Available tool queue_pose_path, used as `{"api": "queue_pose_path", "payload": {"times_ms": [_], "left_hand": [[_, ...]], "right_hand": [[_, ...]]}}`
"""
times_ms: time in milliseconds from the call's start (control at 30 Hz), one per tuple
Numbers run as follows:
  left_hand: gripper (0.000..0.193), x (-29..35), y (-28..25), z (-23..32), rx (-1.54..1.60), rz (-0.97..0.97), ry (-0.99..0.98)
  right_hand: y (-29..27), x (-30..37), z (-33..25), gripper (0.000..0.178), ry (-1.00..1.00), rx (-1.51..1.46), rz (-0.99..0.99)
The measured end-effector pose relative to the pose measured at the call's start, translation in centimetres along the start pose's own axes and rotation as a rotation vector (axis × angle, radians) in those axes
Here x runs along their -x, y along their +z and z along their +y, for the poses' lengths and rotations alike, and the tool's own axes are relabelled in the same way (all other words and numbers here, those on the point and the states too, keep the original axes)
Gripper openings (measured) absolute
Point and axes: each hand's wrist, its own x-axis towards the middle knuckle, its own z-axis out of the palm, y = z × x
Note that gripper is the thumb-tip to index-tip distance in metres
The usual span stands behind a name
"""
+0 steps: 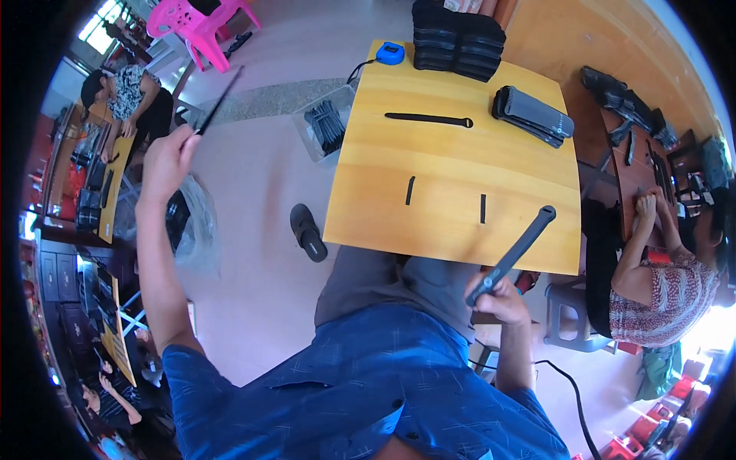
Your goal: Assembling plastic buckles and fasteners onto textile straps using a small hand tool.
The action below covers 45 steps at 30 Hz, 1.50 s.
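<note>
My right hand (504, 300) is closed on one end of a black hook-and-loop strap (517, 249), whose slotted end points up over the table's near right edge. Raised far out to the left, away from the table, my left hand (170, 162) pinches another thin black strap (222, 100), seen nearly edge-on. A third black strap (429, 119) with a slotted end lies flat across the yellow table (368, 192). Two short black strips, a left one (410, 191) and a right one (483, 208), are on the tabletop nearer me.
Tall black strap bundles (458, 42), a grey-black bundle (534, 115) and a blue tape measure (390, 54) rest on the table. A clear bin (310, 142) of straps stands left of it. Co-workers sit right (667, 299) and far left (142, 92). A slipper (308, 232) lies on the floor.
</note>
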Motion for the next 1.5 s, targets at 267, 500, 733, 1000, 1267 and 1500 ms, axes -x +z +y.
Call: {"api": "queue_pose_path", "payload": {"times_ms": [267,500,733,1000,1267,1500], "left_hand": [[0.026,-9.7,6.5,9.4,0.188,-0.031,0.209],[0.027,-17.8,11.3,18.4,0.467,-0.105,0.304],[0.031,-23.3,22.3,19.4,0.786,-0.427,0.237],[0.038,-24.6,28.5,18.2,0.576,-0.642,0.033],[0.038,-24.2,30.3,18.8,0.658,-0.607,-0.038],[0.038,-22.8,28.1,20.2,0.467,-0.246,-0.098]], "right_hand": [[2.4,-3.8,1.2,0.050,-0.255,-0.065,0.242],[1.0,-3.6,2.6,0.044,-0.266,-0.139,0.423],[-1.0,-4.0,2.7,0.044,-0.274,-0.165,0.476],[-1.8,-4.1,2.5,0.046,-0.237,-0.129,0.523],[-1.9,-4.3,2.3,0.045,-0.223,-0.120,0.543],[-1.5,-4.5,2.3,0.044,-0.228,-0.092,0.553]]}}
